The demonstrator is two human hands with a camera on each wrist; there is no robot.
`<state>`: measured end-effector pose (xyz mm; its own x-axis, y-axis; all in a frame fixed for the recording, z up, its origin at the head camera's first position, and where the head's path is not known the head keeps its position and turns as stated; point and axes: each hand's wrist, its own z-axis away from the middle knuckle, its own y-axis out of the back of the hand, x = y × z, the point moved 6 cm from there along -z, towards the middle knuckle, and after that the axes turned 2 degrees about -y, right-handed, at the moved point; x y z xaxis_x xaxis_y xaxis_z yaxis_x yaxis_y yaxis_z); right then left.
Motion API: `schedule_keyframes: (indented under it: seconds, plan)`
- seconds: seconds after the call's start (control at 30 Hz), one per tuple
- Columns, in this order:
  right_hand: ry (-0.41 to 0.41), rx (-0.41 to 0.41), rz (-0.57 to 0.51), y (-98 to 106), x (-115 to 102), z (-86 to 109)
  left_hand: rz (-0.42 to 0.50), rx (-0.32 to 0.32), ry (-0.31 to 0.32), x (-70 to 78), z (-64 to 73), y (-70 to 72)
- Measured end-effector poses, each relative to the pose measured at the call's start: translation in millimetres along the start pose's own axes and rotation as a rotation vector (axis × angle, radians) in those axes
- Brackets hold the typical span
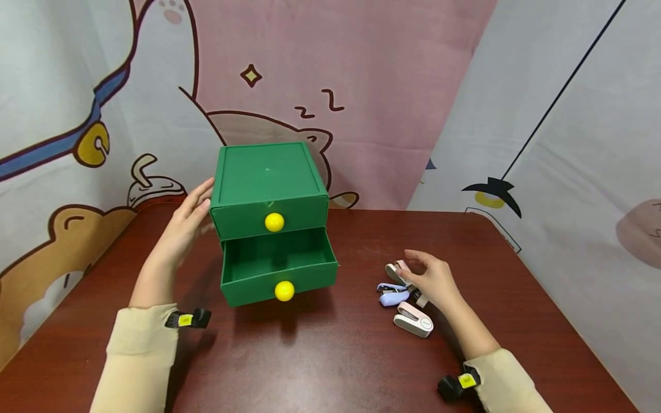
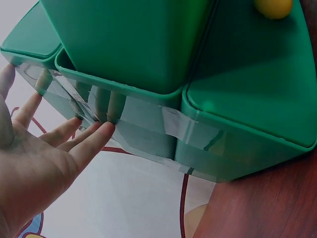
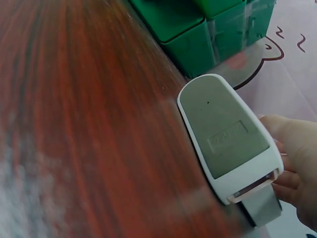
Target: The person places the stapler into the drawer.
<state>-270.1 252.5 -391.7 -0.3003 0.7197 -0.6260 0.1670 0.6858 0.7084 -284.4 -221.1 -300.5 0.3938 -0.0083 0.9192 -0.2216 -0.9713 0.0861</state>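
Note:
A green two-drawer box (image 1: 265, 172) with yellow knobs stands on the table; its lower drawer (image 1: 248, 291) is pulled out, the upper one in. My left hand (image 1: 183, 229) has straight, spread fingers against the box's left side, where clear tape (image 2: 148, 124) runs. At the right, my right hand (image 1: 431, 281) has thumb and index finger around a pink-and-white stapler (image 1: 391, 271); whether it grips it is unclear. Just below lie a blue stapler (image 1: 394, 298) and another pink-and-white stapler (image 1: 413, 322). In the right wrist view, a stapler's grey underside (image 3: 223, 129) hides part of the hand.
The dark red-brown table (image 1: 310, 361) reaches back to a patterned cloth (image 1: 382, 103). A partly covered grey and black piece (image 1: 420, 299) lies among the staplers, below my right hand. The lower drawer juts towards me.

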Motion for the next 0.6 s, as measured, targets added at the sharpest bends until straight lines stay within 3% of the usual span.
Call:
schedule_keyframes:
  seconds: [0.6]
  plan:
    - [-0.022,-0.034,0.081,-13,16,1.5,0.005,-0.003,-0.004,0.3,-0.2,-1.2]
